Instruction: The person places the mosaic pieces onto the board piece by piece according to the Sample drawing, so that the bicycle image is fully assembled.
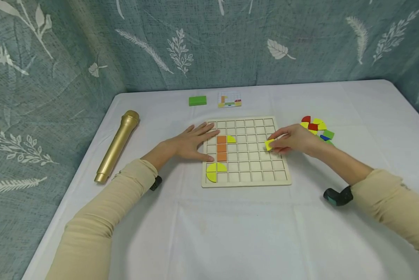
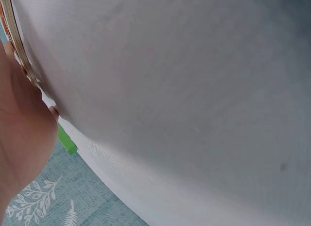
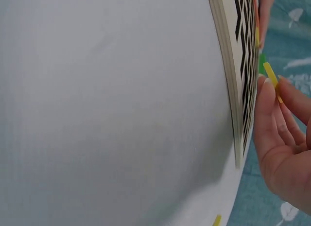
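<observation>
A pale wooden grid board [image 1: 251, 165] lies on the white table. Three orange square tiles [image 1: 221, 147] stand in a column on its left side, with a yellow quarter-round tile [image 1: 231, 139] beside the top one and more yellow rounded tiles [image 1: 212, 172] at the lower left. My left hand [image 1: 193, 142] rests with spread fingers over the board's left edge. Between thumb and fingers, my right hand [image 1: 291, 140] pinches a small yellow tile [image 1: 269, 145] over the right part of the grid. In the right wrist view that yellow tile [image 3: 270, 76] shows edge-on, raised above the board.
A loose pile of red, yellow, green and blue tiles [image 1: 313, 127] lies right of the board, partly behind my right hand. Behind the board are a green block [image 1: 197, 101] and a small pattern card [image 1: 229, 99]. A gold microphone [image 1: 118, 146] lies at the left.
</observation>
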Tool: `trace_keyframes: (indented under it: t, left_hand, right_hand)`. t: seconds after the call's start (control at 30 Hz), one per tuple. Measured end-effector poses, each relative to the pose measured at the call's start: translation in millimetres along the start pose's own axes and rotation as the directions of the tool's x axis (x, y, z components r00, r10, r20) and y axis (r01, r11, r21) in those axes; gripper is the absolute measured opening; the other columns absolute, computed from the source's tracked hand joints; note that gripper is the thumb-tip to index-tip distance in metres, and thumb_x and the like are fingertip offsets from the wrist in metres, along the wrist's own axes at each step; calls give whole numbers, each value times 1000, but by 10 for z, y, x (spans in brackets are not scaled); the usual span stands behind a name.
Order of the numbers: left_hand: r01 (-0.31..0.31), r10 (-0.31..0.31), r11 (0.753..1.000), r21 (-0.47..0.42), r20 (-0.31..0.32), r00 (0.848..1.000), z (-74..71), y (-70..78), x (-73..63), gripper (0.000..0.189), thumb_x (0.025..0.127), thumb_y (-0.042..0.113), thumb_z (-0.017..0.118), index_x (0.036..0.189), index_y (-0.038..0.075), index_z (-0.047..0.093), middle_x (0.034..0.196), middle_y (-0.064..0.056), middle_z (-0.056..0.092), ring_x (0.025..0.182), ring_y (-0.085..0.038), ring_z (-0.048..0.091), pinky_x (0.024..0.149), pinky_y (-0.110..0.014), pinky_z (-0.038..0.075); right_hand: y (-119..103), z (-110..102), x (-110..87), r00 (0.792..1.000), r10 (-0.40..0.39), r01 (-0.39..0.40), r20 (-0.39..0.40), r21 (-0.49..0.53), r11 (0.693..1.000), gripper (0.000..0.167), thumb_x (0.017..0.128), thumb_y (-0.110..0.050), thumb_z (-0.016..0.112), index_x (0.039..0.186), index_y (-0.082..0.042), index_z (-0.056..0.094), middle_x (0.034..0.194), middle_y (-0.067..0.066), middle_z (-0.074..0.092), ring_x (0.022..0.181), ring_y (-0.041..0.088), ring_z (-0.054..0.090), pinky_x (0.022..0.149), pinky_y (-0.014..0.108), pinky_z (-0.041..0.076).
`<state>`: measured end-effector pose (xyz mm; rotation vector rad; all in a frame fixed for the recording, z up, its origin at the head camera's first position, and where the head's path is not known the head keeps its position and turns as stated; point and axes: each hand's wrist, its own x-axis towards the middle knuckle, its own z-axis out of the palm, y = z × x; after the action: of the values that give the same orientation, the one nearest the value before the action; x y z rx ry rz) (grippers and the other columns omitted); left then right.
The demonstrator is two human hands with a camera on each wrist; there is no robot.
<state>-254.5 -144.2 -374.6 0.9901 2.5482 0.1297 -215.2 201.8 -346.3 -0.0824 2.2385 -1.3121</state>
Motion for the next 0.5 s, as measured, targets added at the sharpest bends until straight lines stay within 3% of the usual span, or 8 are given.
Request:
trace_keyframes:
  t: [0.5]
  left_hand:
    - [2, -2, 1000, -1, -5, 1000, 3, -2, 5, 96, 82, 74, 49, 155, 31, 2, 158, 6, -12, 142, -13, -15, 112, -46, -6]
  right_hand:
    - [-85, 465, 3, 986, -46, 38, 158, 53, 998, 32, 91, -7, 66, 118, 8, 61, 87, 12, 71, 72, 17, 67, 68, 27, 55]
